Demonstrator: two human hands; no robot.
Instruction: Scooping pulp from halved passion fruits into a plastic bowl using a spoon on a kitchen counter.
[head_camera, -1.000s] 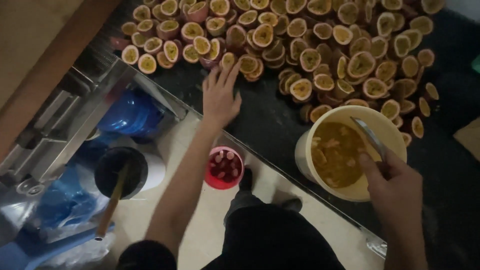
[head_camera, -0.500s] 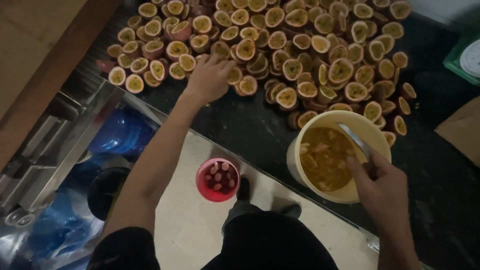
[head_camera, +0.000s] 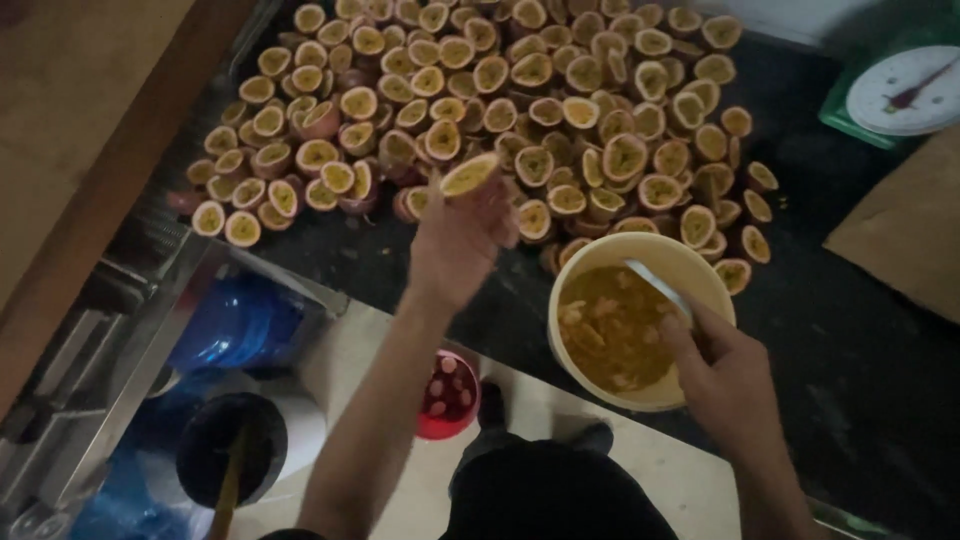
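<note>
My left hand (head_camera: 458, 240) holds a halved passion fruit (head_camera: 468, 176), cut side up, lifted just in front of the big pile of halved passion fruits (head_camera: 520, 110) on the dark counter (head_camera: 860, 350). My right hand (head_camera: 725, 375) grips a white spoon (head_camera: 655, 285) whose end rests inside a cream bucket (head_camera: 690, 262) partly filled with yellow-orange pulp (head_camera: 610, 330). The bucket stands at the counter's near edge, right of my left hand.
A green scale with a white dial (head_camera: 900, 92) and a brown cardboard piece (head_camera: 905, 235) sit at the right. Below the counter are a red cup (head_camera: 448, 395), a blue bag (head_camera: 235, 325), and a dark pot with a wooden handle (head_camera: 230, 455).
My left hand reached into the pile, took one fruit half and has drawn it back toward the bucket. My right hand stayed at the bucket with the spoon.
</note>
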